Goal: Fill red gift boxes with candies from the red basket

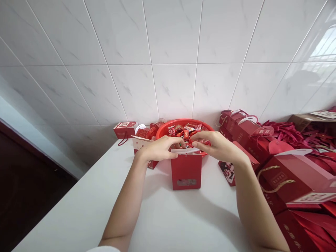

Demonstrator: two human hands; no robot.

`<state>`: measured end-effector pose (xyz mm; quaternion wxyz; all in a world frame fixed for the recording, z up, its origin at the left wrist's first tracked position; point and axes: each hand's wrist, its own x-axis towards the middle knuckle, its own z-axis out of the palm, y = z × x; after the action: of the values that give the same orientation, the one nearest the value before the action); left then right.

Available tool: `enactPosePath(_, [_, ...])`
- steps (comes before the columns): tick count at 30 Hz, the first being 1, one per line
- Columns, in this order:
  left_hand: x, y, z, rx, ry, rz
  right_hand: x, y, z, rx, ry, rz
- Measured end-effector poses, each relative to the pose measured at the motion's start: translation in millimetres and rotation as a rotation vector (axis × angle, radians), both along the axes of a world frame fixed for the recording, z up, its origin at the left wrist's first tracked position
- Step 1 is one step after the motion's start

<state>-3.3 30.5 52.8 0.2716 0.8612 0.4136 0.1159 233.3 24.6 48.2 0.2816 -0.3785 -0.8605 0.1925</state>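
A red gift box (187, 171) stands upright on the white table, with a small window low on its front and its top edge pale. My left hand (161, 147) is at the box's upper left, thumb on the near side and fingers curled over the top edge, gripping it. Over the box's upper right is my right hand (217, 145), its thumb and index finger apart with no object visible between them. Right behind the box sits a red plastic basket (164, 127) of wrapped candies (186, 134), partly covered by my hands.
On the left are a closed red box (126, 129) and an open patterned box (141, 142) near clear-lidded red containers (152, 132). Many red boxes (301, 175) with rope handles crowd the right, beside red ribbon-like strips (286, 134) and a cardboard carton (304, 120). A tiled wall (173, 87) bounds the back.
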Motion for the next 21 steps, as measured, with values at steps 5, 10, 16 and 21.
enactPosePath(5, [2,6,-5.7,0.049,0.005,-0.062,-6,2,-19.2,-0.112,-0.173,-0.020])
enactPosePath(10, [3,3,-1.6,-0.022,0.084,-0.064,-7,-10,-38.3,-0.256,-0.128,-0.059])
enactPosePath(16, [4,0,4.4,-0.067,0.081,-0.093,-16,-32,-59.9,-0.130,-0.027,-0.269])
enactPosePath(21, [8,3,-0.1,-0.038,0.124,-0.075,-29,-44,-71.9,-0.015,-0.032,-0.429])
